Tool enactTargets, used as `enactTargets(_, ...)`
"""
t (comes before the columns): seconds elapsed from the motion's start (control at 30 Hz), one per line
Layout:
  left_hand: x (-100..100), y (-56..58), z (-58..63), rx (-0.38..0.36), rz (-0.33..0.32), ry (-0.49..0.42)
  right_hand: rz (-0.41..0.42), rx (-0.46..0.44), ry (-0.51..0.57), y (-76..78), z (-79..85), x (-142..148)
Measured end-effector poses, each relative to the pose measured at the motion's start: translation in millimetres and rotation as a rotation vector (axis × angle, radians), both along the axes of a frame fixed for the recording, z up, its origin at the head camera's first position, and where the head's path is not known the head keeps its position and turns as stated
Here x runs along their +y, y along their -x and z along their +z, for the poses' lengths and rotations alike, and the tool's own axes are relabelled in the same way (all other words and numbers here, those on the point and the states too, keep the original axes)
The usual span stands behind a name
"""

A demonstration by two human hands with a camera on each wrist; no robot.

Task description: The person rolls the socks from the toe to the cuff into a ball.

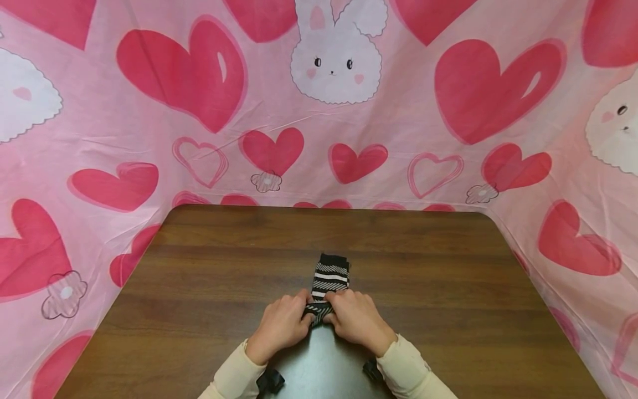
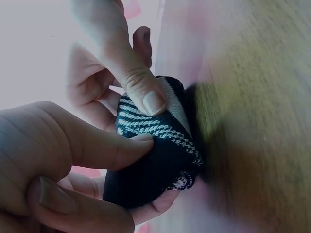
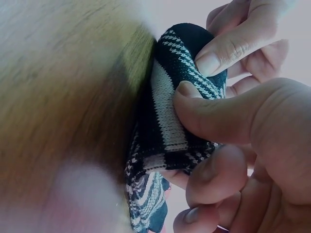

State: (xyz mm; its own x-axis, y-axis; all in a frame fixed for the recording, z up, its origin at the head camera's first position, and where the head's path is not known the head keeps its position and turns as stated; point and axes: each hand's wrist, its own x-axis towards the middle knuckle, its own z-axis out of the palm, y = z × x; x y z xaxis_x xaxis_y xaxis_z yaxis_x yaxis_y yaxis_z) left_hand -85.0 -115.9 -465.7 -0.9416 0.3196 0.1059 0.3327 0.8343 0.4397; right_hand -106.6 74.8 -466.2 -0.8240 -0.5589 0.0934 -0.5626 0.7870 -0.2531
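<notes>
A black sock with white stripes (image 1: 331, 277) lies lengthwise on the table, its black cuff pointing away from me. Its near part is folded or rolled up between my hands. My left hand (image 1: 284, 321) pinches the left side of that fold, thumb on top and fingers beneath, as the left wrist view shows at the sock's black end (image 2: 146, 167). On the opposite side my right hand (image 1: 361, 321) pinches the fold, its thumb against a white band of the sock (image 3: 167, 111). Both thumbs are close together. The fingers under the fabric are partly hidden.
The sock is on a brown wood-grain table (image 1: 224, 255) with rounded far corners. A pink cloth (image 1: 279, 111) with hearts and rabbits hangs behind and along both sides. Black straps (image 1: 271, 381) are at the wrists, near cream sleeves (image 1: 236, 374).
</notes>
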Motion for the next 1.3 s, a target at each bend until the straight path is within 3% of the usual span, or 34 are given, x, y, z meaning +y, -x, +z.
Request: enactTargets(1.3,-3.0,0.6,-1.1,-0.101,0.03,-0.043,0.048,0.069,0.01,-1.6,-0.4,3.6)
